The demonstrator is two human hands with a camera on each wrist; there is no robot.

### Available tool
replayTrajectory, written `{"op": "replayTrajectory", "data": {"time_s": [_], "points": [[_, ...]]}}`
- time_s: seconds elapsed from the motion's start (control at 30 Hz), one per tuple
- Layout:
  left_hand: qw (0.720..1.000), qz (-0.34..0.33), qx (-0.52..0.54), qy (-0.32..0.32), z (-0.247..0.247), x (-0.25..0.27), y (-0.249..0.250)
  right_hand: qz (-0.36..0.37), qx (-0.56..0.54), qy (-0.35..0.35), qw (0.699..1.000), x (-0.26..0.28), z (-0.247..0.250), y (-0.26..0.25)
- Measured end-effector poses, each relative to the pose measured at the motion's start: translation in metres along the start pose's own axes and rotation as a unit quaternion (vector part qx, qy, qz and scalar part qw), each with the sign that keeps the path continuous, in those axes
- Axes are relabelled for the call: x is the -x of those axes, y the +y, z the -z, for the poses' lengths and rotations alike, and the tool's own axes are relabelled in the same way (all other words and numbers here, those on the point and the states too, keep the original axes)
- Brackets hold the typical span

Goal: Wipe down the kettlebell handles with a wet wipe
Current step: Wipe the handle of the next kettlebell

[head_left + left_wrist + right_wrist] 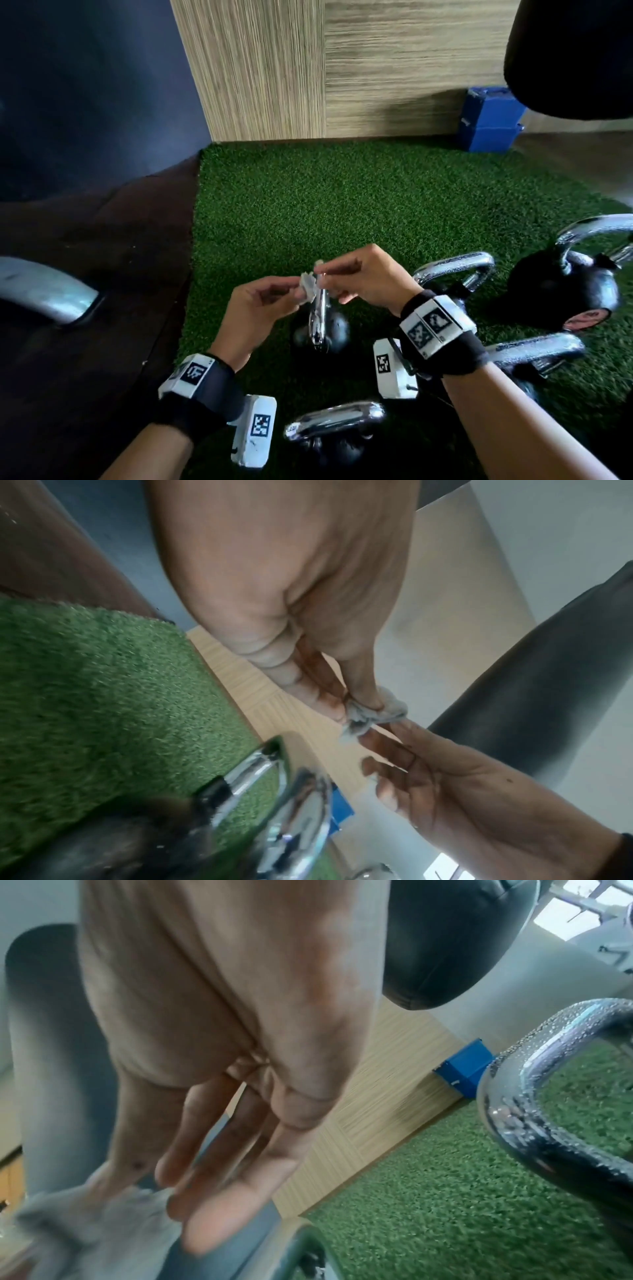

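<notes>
A crumpled white wet wipe (pixel 310 285) hangs between both hands above a small black kettlebell with a chrome handle (pixel 319 318). My left hand (pixel 270 298) pinches the wipe (pixel 373 718) from the left with thumb and fingertips. My right hand (pixel 346 274) pinches it (pixel 92 1221) from the right with thumb and forefinger, its other fingers spread loose. Several more kettlebells with chrome handles stand on the green turf: one nearest me (pixel 337 421), one behind my right wrist (pixel 455 267), a big one at the right (pixel 561 287). The wipe touches no handle.
Green turf (pixel 342 205) covers the floor up to a wood-panelled wall (pixel 342 68). A blue box (pixel 489 120) sits at the back right corner. A dark punch bag (pixel 575 54) hangs at the upper right. Dark wood flooring and a metal machine foot (pixel 48 291) lie left.
</notes>
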State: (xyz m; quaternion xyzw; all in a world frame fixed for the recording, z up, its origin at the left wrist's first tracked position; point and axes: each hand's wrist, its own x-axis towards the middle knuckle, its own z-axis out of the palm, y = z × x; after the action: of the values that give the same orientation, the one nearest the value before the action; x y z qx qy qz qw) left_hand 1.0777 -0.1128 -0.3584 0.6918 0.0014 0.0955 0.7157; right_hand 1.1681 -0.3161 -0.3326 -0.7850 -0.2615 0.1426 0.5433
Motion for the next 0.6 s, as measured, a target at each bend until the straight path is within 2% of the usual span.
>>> {"op": "replayTrajectory", "data": {"time_s": [0.03, 0.1, 0.2, 0.37, 0.43, 0.47, 0.5, 0.57, 0.6], "points": [[1.0, -0.01, 0.0, 0.003, -0.003, -0.003, 0.005, 0.01, -0.022, -0.024, 0.999, 0.001, -0.002, -0.003], [0.999, -0.035, -0.012, 0.007, -0.009, -0.008, 0.01, 0.026, -0.056, -0.019, 0.998, 0.001, -0.005, -0.005], [0.997, -0.063, -0.037, -0.013, -0.013, -0.013, 0.01, 0.035, -0.097, 0.029, 0.994, 0.004, -0.006, -0.003], [0.979, -0.095, -0.133, -0.123, -0.003, -0.019, 0.0, 0.005, -0.101, 0.119, 0.988, 0.009, -0.011, 0.002], [0.964, -0.079, -0.23, -0.106, 0.011, -0.024, -0.016, -0.023, -0.078, 0.161, 0.984, 0.008, -0.008, 0.012], [0.95, -0.049, -0.292, -0.098, 0.017, -0.026, -0.026, -0.044, -0.065, 0.183, 0.98, 0.007, -0.005, 0.018], [0.928, 0.003, -0.353, -0.124, 0.021, -0.026, -0.037, -0.066, -0.05, 0.201, 0.976, 0.005, -0.002, 0.025], [0.858, 0.106, -0.45, -0.225, 0.016, -0.022, -0.064, -0.1, -0.014, 0.22, 0.97, -0.001, 0.002, 0.039], [0.833, 0.115, -0.472, -0.264, 0.008, -0.021, -0.078, -0.116, 0.004, 0.225, 0.967, -0.005, 0.002, 0.046]]}}
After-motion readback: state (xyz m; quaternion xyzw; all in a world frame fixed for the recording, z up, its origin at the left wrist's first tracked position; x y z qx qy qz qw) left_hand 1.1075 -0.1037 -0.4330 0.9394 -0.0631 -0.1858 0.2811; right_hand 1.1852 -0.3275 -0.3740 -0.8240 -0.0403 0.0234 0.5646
